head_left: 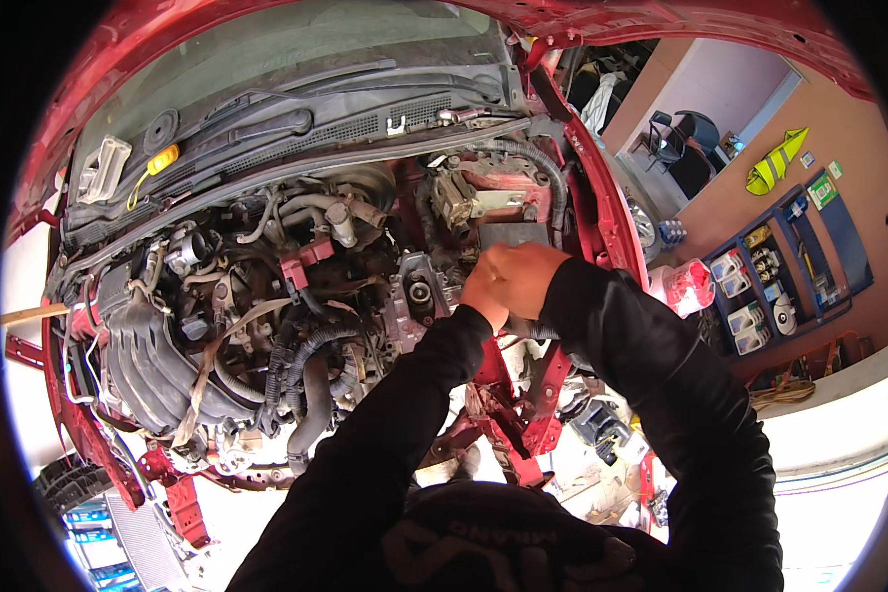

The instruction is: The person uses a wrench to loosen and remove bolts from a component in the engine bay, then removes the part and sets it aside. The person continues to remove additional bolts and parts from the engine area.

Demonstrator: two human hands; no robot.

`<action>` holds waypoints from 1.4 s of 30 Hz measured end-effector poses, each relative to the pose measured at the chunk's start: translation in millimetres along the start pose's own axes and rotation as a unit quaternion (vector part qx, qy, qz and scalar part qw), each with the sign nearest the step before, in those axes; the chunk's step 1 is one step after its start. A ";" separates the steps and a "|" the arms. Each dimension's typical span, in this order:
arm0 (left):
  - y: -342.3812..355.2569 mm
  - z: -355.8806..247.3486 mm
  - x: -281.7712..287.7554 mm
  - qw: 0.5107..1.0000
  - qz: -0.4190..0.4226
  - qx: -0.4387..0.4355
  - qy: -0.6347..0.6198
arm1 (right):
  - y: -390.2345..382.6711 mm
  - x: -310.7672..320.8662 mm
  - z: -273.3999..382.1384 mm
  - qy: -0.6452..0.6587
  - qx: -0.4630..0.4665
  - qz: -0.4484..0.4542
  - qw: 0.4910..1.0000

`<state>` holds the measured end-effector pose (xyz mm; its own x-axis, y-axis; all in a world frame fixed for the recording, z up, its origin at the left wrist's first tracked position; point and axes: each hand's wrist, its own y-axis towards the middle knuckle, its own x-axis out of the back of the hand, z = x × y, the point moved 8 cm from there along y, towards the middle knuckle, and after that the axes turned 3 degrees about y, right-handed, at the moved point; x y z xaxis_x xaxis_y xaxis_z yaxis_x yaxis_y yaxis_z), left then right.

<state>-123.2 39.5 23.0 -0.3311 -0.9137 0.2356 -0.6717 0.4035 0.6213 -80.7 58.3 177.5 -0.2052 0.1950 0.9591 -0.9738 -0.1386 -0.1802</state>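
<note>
My left hand [484, 297] and my right hand [530, 277] meet at the right side of an open engine bay. Both are closed, their fingers curled in against each other. Whatever they grip is hidden behind the knuckles. Just beyond them sits a dark grey, flat-topped box [513, 234]. Farther back is a metal bracket [503, 202] with red paint on it. Left of my left hand stands a metal housing with a round opening [419, 293]. Red body rails [508, 424] run beneath my wrists.
The engine [158, 355] with hoses and loose wiring fills the left. On the cowl lie a yellow lamp [163, 160] and a clear plastic piece [111, 163]. A red fender edge [602, 197] bounds the right. Beyond it are a red-and-white bucket [686, 286] and a blue wall rack [789, 266].
</note>
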 end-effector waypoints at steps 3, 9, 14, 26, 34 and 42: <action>-11.7 -10.1 -8.9 0.985 0.008 -0.087 0.146 | 25.4 -0.9 12.5 0.142 0.023 -0.005 0.990; -6.8 -8.0 21.1 0.993 0.052 0.106 -0.030 | 27.3 47.6 -28.0 -0.127 -0.112 -0.024 0.985; -12.8 12.2 24.1 0.870 -0.248 0.407 -0.127 | 3.3 14.1 8.8 0.154 0.033 0.050 0.986; -16.5 -19.6 10.0 0.993 0.107 0.004 0.040 | 19.6 28.5 -6.4 -0.086 -0.076 -0.067 0.991; -10.2 3.4 29.7 0.988 0.076 0.119 -0.057 | -7.7 32.9 -33.1 -0.134 -0.126 -0.062 0.981; 3.5 -1.4 22.5 0.989 0.095 0.114 0.006 | -28.5 3.6 -48.6 -0.088 -0.127 0.043 0.987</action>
<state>-132.1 20.3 31.6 -0.4588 -0.8205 0.3410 -0.7302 0.5668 0.3815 -58.5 110.1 175.5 -0.2892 0.0187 0.9571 -0.9513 0.1054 -0.2896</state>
